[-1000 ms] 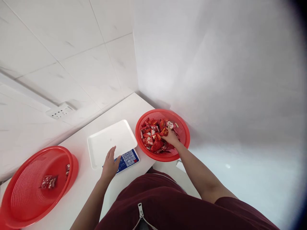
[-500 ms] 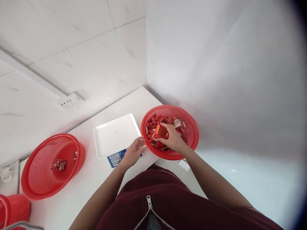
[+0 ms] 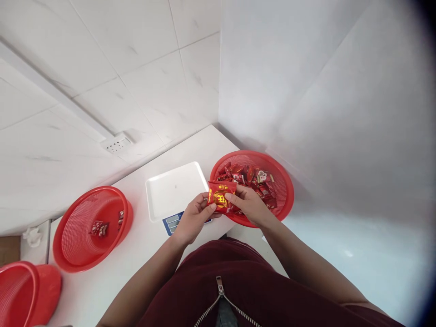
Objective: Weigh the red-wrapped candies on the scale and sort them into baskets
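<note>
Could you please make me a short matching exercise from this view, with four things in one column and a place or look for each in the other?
Things
1. Red packet with yellow print
2. Power socket
3. Weighing scale
4. Fuller red basket

Places and looks
A. White tray with a blue panel
B. Holds a heap of wrapped packets
C. Held by the left hand and the right hand
D. Mounted on the tiled wall

Right pairs: 1-C, 2-D, 3-A, 4-B
</note>
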A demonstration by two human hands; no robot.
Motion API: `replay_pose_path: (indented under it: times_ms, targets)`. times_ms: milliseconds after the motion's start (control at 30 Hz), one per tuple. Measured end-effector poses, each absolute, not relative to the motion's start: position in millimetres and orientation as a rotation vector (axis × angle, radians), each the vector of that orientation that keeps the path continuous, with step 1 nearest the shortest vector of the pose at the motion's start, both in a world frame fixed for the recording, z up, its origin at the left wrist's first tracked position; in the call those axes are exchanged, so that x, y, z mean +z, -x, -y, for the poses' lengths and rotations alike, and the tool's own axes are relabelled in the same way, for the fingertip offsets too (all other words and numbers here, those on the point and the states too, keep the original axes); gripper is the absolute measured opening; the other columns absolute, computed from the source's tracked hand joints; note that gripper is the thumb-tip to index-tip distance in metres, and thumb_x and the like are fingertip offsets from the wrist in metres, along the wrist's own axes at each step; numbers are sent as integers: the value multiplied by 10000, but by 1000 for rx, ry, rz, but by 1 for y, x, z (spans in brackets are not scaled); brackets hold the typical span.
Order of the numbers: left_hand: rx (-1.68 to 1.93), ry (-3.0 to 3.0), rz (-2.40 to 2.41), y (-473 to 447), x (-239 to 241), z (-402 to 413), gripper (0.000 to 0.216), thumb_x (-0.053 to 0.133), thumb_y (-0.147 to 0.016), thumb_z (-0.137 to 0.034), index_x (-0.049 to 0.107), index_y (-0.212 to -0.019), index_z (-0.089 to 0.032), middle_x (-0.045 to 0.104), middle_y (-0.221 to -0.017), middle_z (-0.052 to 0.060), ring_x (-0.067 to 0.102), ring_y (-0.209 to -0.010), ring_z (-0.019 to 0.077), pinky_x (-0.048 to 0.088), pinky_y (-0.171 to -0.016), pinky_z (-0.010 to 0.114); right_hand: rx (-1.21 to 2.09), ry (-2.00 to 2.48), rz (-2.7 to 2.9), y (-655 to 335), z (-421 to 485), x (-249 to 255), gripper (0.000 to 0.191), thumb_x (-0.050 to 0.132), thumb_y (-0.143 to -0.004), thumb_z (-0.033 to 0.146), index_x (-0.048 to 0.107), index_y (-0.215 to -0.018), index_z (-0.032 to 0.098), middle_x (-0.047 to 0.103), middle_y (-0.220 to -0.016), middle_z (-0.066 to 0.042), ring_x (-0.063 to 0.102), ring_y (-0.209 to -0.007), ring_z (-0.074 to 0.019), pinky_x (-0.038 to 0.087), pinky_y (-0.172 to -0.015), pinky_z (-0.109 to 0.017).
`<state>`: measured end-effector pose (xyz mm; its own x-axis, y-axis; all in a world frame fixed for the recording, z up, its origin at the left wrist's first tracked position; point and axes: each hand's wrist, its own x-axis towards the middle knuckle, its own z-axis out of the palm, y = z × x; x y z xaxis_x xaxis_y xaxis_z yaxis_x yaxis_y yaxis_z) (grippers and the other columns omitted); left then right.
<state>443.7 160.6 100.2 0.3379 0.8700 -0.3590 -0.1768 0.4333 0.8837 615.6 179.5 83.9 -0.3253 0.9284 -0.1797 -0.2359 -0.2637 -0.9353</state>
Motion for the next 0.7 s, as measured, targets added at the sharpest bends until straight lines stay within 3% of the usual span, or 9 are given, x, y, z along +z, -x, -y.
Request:
replay_pose_path:
  times_ms: [200, 333, 433, 567, 700]
  targets:
    - [785, -986, -1047, -431, 93, -158, 332, 560, -792, -413, 537, -1011, -165, 651, -989, 60, 620, -871, 176, 472, -797, 328, 1631, 1065, 1244, -601, -171, 75, 336, 643, -713, 430, 634, -947, 189, 667, -842, -19, 599, -770, -166, 496, -701, -318]
    - [639, -1049, -1138, -423, 75, -153, 381, 526, -799, -459, 531, -1035, -160, 656, -954, 59, 614, -821, 170, 477, -759, 317, 1729, 1133, 1254, -593, -160, 48, 336, 620, -729, 447, 616, -897, 157, 635, -732, -4, 537, -596, -107, 453, -556, -244]
    - [563, -1055, -1188, -421, 54, -146, 397, 535, -786, -468, 535, -1026, -151, 654, -951, 74, 616, -796, 175, 492, -703, 311, 1810, 1152, 1338, -597, -156, 25, 325, 616, -736, 431, 614, -880, 140, 611, -685, 2, 529, -571, -100, 441, -540, -233]
    - [680, -957, -1356, -404, 28, -149, 368, 565, -753, -462, 525, -968, -166, 650, -970, 63, 629, -840, 189, 515, -735, 337, 1742, 1320, 1540, -633, -166, -2, 254, 561, -782, 386, 628, -897, 170, 646, -779, -28, 601, -722, -158, 489, -660, -294]
    - [828, -807, -1686, -363, 8, -167, 248, 496, -803, -395, 509, -910, -172, 641, -1003, 81, 641, -873, 181, 530, -760, 332, 1091, 1920, 1661, -695, -185, -35, 304, 573, -774, 281, 602, -1065, 197, 584, -1142, -104, 513, -1099, -258, 382, -945, -393]
